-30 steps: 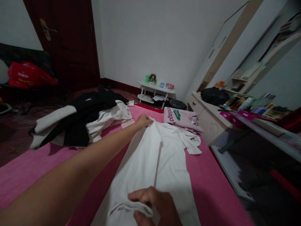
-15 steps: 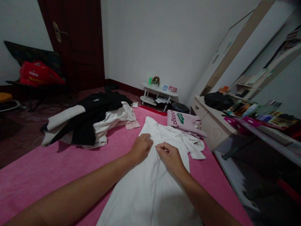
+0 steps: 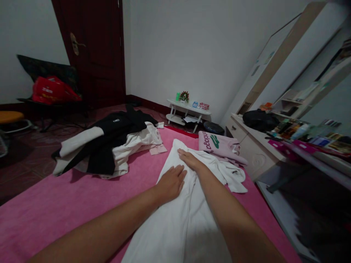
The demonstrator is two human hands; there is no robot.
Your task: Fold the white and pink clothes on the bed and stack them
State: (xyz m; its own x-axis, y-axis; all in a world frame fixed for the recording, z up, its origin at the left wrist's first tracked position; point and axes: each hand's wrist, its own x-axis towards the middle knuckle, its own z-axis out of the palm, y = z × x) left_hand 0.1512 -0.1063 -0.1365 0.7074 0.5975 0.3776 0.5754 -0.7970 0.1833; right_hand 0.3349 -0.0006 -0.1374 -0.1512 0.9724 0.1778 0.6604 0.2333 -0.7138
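Note:
A white T-shirt (image 3: 164, 228) lies lengthwise before me on the pink bed cover (image 3: 90, 204), one short sleeve spread out to the right. Its left side is folded over toward the middle. My left hand (image 3: 171, 182) rests flat on the folded part, fingers stretched out. Farther up, near the shirt's far end, my right hand (image 3: 189, 159) lies palm down on the cloth with its fingers extended. Neither hand grips the fabric. My right forearm covers part of the shirt's right side.
To the left is a heap of black and white clothes (image 3: 120, 128). A folded pink garment (image 3: 219, 142) with green print sits beyond the sleeve. A dresser (image 3: 246, 142) stands close on the right, a small white table (image 3: 189, 106) against the wall.
Both hands have gone from pinched fingers near the shirt's middle to lying flat on it. The right hand has moved farther up the shirt; the view has shifted slightly.

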